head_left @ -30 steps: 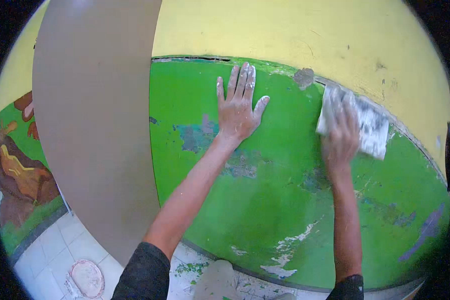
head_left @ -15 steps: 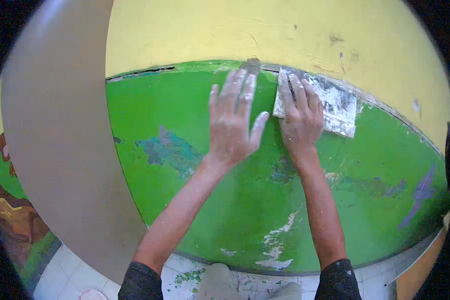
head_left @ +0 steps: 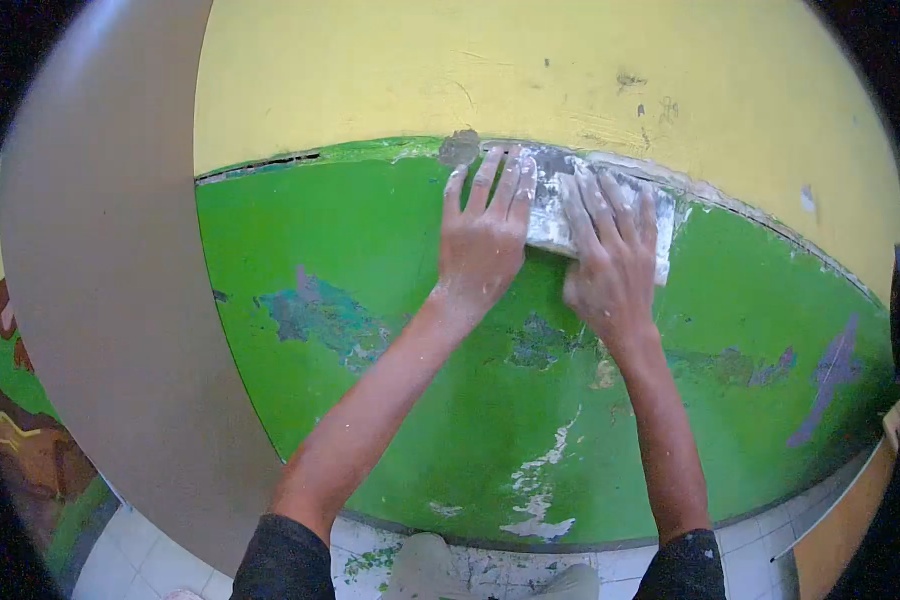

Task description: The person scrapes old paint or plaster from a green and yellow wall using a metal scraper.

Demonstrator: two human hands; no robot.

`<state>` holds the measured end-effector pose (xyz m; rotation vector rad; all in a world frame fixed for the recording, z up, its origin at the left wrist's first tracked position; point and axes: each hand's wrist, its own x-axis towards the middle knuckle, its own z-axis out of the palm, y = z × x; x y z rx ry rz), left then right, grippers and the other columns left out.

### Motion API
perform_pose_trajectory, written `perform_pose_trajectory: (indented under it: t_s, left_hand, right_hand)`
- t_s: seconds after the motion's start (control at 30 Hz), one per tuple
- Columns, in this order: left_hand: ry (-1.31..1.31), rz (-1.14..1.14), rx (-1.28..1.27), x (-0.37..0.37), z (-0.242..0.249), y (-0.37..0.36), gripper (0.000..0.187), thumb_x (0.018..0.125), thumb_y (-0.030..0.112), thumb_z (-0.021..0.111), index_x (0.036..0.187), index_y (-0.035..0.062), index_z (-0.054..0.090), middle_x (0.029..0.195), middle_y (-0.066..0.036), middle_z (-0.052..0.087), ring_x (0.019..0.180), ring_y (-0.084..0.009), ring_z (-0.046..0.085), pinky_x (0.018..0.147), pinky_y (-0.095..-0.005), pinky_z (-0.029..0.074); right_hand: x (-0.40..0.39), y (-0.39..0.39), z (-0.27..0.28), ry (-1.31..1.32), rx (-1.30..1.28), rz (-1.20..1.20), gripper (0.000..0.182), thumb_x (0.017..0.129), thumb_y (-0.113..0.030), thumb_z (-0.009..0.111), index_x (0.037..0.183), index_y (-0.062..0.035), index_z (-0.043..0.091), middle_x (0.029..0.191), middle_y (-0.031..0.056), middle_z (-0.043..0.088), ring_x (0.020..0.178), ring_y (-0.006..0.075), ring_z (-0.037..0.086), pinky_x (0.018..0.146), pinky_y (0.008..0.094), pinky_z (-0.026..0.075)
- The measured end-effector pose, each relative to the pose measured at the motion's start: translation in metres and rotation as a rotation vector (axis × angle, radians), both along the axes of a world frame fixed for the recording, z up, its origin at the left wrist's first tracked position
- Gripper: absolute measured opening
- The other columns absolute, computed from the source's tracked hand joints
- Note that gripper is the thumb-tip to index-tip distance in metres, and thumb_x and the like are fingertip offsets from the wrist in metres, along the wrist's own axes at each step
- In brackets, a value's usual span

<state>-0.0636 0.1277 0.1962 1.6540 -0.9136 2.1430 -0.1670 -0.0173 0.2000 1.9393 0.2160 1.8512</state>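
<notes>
A flat, rectangular piece (head_left: 550, 222), smeared white and dark grey, lies against the seam between the yellow and green parts of the wall. My left hand (head_left: 483, 235) is at its left end, dusty fingers pointing up and a little apart. Over its right part, my right hand (head_left: 612, 255) lies flat with fingers spread, the thumb side near the lower edge. Both hands press on the piece and neither is wrapped round it. A round grey patch (head_left: 459, 148) sits on the seam just above my left fingertips.
The green wall (head_left: 370, 220) has chipped blue, purple and white patches. Yellow wall (head_left: 370, 70) lies above; a dark crack (head_left: 280, 160) runs along the seam. A brown panel (head_left: 100, 250) stands left. Green flakes (head_left: 370, 563) litter the tiled floor (head_left: 160, 550).
My left hand has come down onto the left end of the piece. The piece has shifted left along the seam, with my right hand still on it. The view has moved slightly.
</notes>
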Motion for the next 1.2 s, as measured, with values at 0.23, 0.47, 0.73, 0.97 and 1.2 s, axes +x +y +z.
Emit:
perform_pose_trajectory:
  t_s: [0.23, 0.47, 0.73, 0.97, 1.2]
  left_hand:
    - [0.103, 0.094, 0.039, -0.027, -0.001, -0.004, 0.071, 0.078, 0.025, 0.070, 0.139, -0.0039, 0.050, 0.153, -0.018, 0.042, 0.144, -0.0299, 0.037, 0.115, -0.0614, 0.023]
    - [0.137, -0.146, 0.075, -0.047, -0.032, -0.005, 0.072, 0.082, 0.032, 0.072, 0.143, 0.0013, 0.048, 0.153, -0.018, 0.041, 0.145, -0.0308, 0.036, 0.116, -0.0602, 0.024]
    - [-0.045, -0.103, -0.016, -0.010, -0.006, -0.025, 0.039, 0.088, 0.015, 0.059, 0.125, 0.0033, 0.065, 0.138, -0.018, 0.058, 0.136, -0.0331, 0.049, 0.113, -0.0517, 0.037]
    - [-0.111, -0.123, -0.026, 0.001, 0.004, -0.033, 0.041, 0.086, 0.010, 0.060, 0.127, 0.0049, 0.064, 0.140, -0.013, 0.058, 0.136, -0.0316, 0.049, 0.115, -0.0519, 0.037]
    - [-0.066, -0.166, 0.055, -0.005, -0.009, -0.023, 0.044, 0.085, 0.010, 0.062, 0.129, 0.0068, 0.063, 0.142, -0.008, 0.057, 0.137, -0.0312, 0.047, 0.117, -0.0506, 0.035]
  right_hand:
    - [0.018, -0.033, 0.011, -0.167, -0.076, -0.018, 0.049, 0.080, -0.006, 0.060, 0.129, -0.0080, 0.064, 0.133, 0.0096, 0.062, 0.123, 0.0296, 0.054, 0.110, 0.0499, 0.037]
    - [0.013, -0.020, 0.010, -0.230, -0.054, -0.074, 0.041, 0.074, 0.001, 0.062, 0.114, -0.0069, 0.068, 0.115, 0.0096, 0.064, 0.093, 0.0259, 0.055, 0.078, 0.0410, 0.041]
    - [0.009, -0.012, 0.007, -0.218, -0.139, -0.110, 0.018, 0.078, -0.014, 0.062, 0.093, -0.0069, 0.067, 0.093, 0.0056, 0.056, 0.086, 0.0236, 0.053, 0.072, 0.0381, 0.042]
    - [0.021, -0.024, 0.018, -0.256, -0.192, -0.071, 0.015, 0.077, -0.016, 0.062, 0.091, -0.0091, 0.067, 0.092, 0.0027, 0.056, 0.085, 0.0212, 0.054, 0.071, 0.0380, 0.042]
    - [0.013, -0.015, 0.006, -0.245, -0.118, -0.093, 0.011, 0.078, -0.018, 0.062, 0.087, -0.0125, 0.064, 0.090, 0.0015, 0.055, 0.083, 0.0207, 0.054, 0.071, 0.0378, 0.041]
